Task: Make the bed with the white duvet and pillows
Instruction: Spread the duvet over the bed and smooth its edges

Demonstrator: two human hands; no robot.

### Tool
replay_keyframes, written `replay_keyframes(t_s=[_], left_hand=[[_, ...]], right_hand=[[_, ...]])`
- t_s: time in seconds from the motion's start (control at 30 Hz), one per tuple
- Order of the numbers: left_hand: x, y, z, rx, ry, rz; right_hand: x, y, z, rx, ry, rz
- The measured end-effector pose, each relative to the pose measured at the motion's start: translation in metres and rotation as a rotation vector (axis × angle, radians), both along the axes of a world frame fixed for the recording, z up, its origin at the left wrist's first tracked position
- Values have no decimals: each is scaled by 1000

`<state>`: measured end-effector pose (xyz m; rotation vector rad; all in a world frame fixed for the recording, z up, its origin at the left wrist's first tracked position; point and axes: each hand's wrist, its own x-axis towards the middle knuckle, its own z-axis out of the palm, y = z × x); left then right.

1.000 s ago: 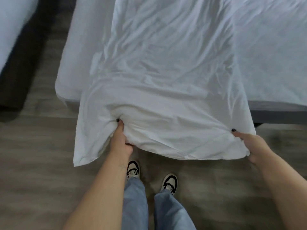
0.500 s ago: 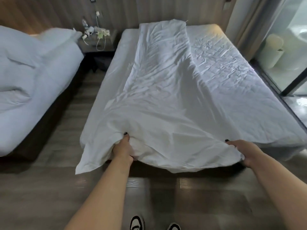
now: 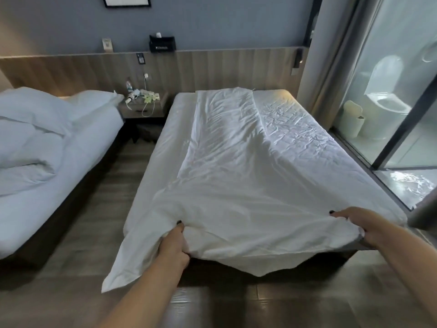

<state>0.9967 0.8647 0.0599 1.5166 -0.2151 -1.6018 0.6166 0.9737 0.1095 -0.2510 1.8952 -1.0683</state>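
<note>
At the far left we see a second bed with a rumpled white duvet and a pillow lying on it, and a strip of wooden floor separates it from our bed. Between the two bed heads stands a dark nightstand with a bottle, a cable and some small things that are too small to name. On the wall ledge above it rests a black holder.

Our left hand grips the near edge of the white duvet, the fingers curled under the cloth and the thumb with a dark nail pressed on top; the cloth bunches where we pinch it. The left corner of the duvet hangs loose below this hand, toward the floor. The duvet is folded into a long band that runs from the foot of the bed up to the head, lying on the left and middle part of the mattress, while the wrinkled sheet on the right part stays uncovered. Between our hands the near edge sags a little over the foot of the bed.

Our right hand holds the right near corner of the duvet, fingers closed around the cloth. To the right a glass wall shows a toilet and a pale bin behind it
</note>
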Motion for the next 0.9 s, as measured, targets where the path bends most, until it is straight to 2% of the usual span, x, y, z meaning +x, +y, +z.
replay_keyframes(t_s=[0.2,0.33,0.47,0.57,0.63,0.73,0.9], left_hand=[[1,9,26,-92,61,-77],[-7,-17,66,-141,135,-72],[-28,-68,94,-152,157,-55],[-54,-109,102,-144,160,-46],[-77,-130,106,-164,132,-49],[-110,-159,111,-157,104,-50],[-126,-227,101,-67,-7,-10]], right_hand=[[20,45,17,-78,-124,-54],[-3,29,20,-161,-209,-74],[-32,-14,45,-238,-256,-134],[-60,-52,53,-242,-201,-111],[-83,-79,49,-263,-146,-85],[-111,-120,40,-225,-178,-101],[-131,-202,40,-209,-171,-67]])
